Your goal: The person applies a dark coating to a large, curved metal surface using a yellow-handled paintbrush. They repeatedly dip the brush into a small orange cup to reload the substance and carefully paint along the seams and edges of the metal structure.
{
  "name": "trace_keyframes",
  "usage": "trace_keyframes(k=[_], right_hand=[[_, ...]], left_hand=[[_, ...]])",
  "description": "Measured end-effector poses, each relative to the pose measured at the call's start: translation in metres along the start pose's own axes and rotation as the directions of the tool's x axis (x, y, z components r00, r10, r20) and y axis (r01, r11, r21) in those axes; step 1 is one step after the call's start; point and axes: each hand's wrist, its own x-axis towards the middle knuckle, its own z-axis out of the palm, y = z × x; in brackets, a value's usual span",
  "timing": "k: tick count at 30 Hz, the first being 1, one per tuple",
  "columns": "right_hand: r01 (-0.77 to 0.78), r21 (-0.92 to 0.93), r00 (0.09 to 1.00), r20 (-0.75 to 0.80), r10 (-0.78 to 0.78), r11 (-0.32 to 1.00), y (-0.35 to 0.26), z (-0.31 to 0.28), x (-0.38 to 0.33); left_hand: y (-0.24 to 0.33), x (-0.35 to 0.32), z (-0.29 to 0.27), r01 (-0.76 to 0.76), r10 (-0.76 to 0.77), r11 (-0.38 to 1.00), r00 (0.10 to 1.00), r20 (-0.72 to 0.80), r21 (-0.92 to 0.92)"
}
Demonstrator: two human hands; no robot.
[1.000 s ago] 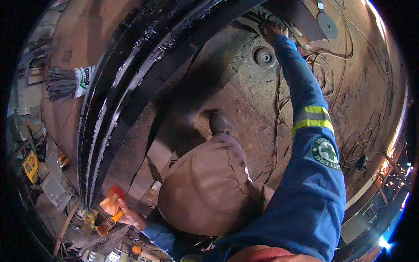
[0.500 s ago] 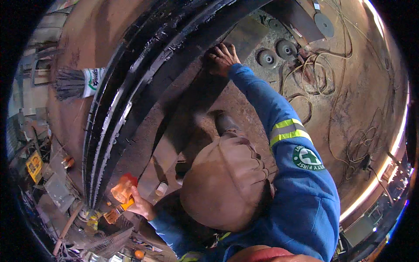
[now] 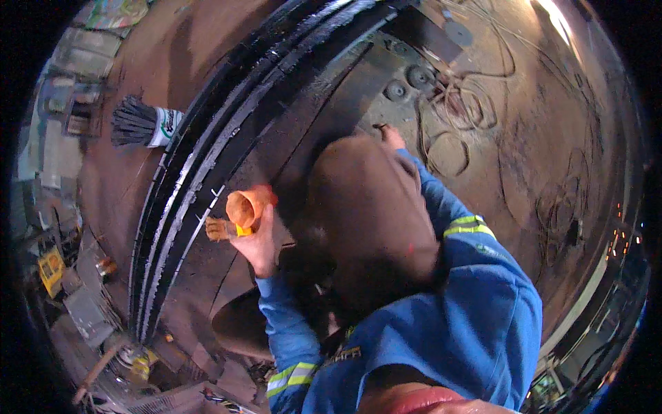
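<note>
The left hand (image 3: 258,241) is wrapped around an orange cup (image 3: 243,207) beside the black rails (image 3: 207,159), the right hand (image 3: 392,136) reaches past the cap (image 3: 365,207), grip hidden, so brushing seems underway and needs a steady cup.

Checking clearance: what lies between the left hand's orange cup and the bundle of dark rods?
In the head view, curved black steel bands run between the orange cup in the left hand and the dark rod bundle.
</note>
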Motion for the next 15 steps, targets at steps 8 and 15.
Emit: trace_keyframes(k=[8, 15], right_hand=[[-0.182, -0.34, 0.978, -0.162, 0.134, 0.923, 0.043, -0.079, 0.068], [0.062, -0.429, 0.986, -0.115, -0.122, 0.901, 0.079, -0.04, 0.129]], left_hand=[[-0.013, 0.002, 0.001, 0.028, -0.029, 0.997, 0.999, 0.019, 0.07], [-0.04, 0.009, 0.068, 0.177, -0.178, 0.982, 0.984, 0.022, 0.069]])
